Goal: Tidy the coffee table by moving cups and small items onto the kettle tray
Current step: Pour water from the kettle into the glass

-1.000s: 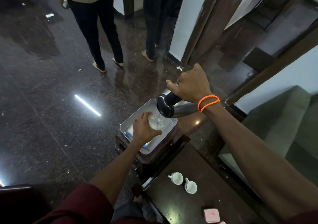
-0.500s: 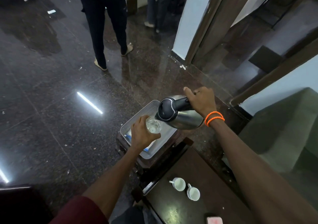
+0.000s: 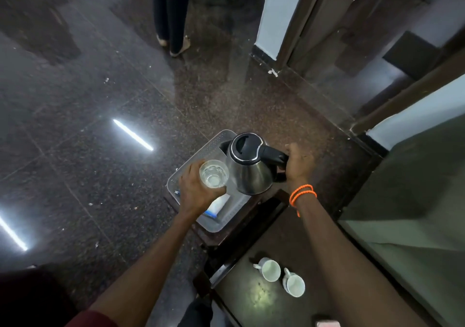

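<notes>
A steel kettle [image 3: 251, 173] with a black lid stands upright at the right side of the grey tray [image 3: 214, 143]. My right hand [image 3: 298, 163] grips its black handle. My left hand [image 3: 195, 191] holds a clear glass [image 3: 214, 174] with water in it, just left of the kettle and over the tray. A white and blue packet [image 3: 219, 206] lies on the tray under my left wrist. Two white cups [image 3: 270, 269] [image 3: 294, 286] sit side by side on the dark coffee table [image 3: 251, 301] nearer to me.
The tray rests on a small wooden stand [image 3: 221, 236] beside the coffee table. A pink item [image 3: 327, 324] shows at the table's near edge. A green sofa [image 3: 415, 201] fills the right. A person's legs [image 3: 171, 12] stand on the dark polished floor ahead.
The kettle has gone from tilted over the glass to upright and lower on the tray. The glass stays in my left hand. The view has tipped downward.
</notes>
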